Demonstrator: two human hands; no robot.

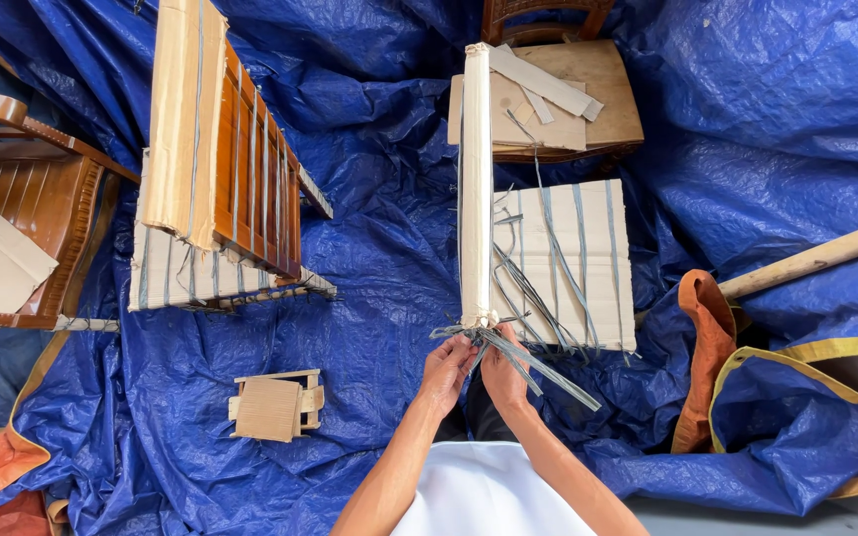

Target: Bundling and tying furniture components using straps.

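A tall cardboard-wrapped bundle (476, 189) stands upright in front of me, bound with grey plastic straps (538, 362) whose loose ends fan out at its near edge. My left hand (446, 369) and my right hand (501, 372) meet just below that edge, fingers closed on the strap ends. Behind the bundle a flat cardboard-covered panel (588, 263) carries more grey straps running lengthwise.
Blue tarpaulin (379, 298) covers the floor. A second strapped wooden slatted bundle (220, 169) stands at left, a small wooden piece with cardboard (272, 405) lies near it. Wooden chairs sit at far left (22, 208) and top (578, 94). A wooden pole (816, 256) lies at right.
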